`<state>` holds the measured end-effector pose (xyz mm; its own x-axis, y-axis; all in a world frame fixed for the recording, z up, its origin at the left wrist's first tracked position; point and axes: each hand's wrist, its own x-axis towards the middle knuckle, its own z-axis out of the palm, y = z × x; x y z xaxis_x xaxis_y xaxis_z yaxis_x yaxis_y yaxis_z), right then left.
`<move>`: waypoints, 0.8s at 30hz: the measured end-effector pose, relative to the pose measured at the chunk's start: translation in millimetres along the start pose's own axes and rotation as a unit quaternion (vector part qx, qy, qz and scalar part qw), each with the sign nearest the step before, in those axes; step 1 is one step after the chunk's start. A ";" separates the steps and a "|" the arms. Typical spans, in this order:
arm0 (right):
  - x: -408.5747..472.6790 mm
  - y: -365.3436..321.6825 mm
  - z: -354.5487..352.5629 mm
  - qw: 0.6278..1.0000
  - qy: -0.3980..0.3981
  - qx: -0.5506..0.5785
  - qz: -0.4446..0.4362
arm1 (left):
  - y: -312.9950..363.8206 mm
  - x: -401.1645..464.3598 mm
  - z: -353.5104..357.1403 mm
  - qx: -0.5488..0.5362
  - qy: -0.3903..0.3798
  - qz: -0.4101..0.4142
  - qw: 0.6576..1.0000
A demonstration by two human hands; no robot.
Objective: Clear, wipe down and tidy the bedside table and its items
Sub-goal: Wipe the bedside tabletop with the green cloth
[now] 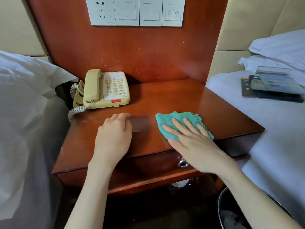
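Note:
The reddish wooden bedside table (181,98) fills the middle of the view. A teal cloth (178,119) lies on its front half, and my right hand (189,139) presses flat on it with straight fingers. My left hand (113,136) rests on the tabletop to the left of the cloth, fingers bent down at the tips, holding nothing. A beige corded telephone (106,89) sits at the back left corner, its coiled cord hanging over the left edge.
White-sheeted beds flank the table. On the right bed lies a pile of removed items (272,85) with a clear stand on top. A black waste bin (234,212) stands at the lower right. A drawer with a metal lock (182,163) sits under the tabletop. Wall switches (137,11) are above.

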<state>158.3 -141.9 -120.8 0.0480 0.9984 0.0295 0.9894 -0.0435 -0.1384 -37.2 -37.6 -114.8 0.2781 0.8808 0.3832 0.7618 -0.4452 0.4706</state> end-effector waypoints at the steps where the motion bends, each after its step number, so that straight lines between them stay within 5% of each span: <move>1: 11.4 1.4 -2.9 1.000 -0.020 0.000 0.000 | -6.1 0.8 -3.7 0.023 -0.006 -0.003 1.000; 7: 101.4 13.1 -12.1 0.996 -0.080 0.014 0.024 | -39.3 4.6 -17.1 0.151 -0.065 0.026 0.986; 20: 253.0 25.5 -20.7 0.990 -0.058 0.029 0.125 | -43.3 1.5 -10.1 0.155 -0.028 0.028 0.987; 24: 259.9 14.2 -20.2 0.996 -0.057 0.042 0.059 | -44.8 0.7 -7.9 0.171 -0.024 0.031 0.985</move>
<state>187.5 116.3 -95.1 0.1429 0.9843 -0.1037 0.9628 -0.1625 -0.2159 -75.7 -18.3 -129.4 0.3509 0.8641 0.3608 0.8927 -0.4250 0.1497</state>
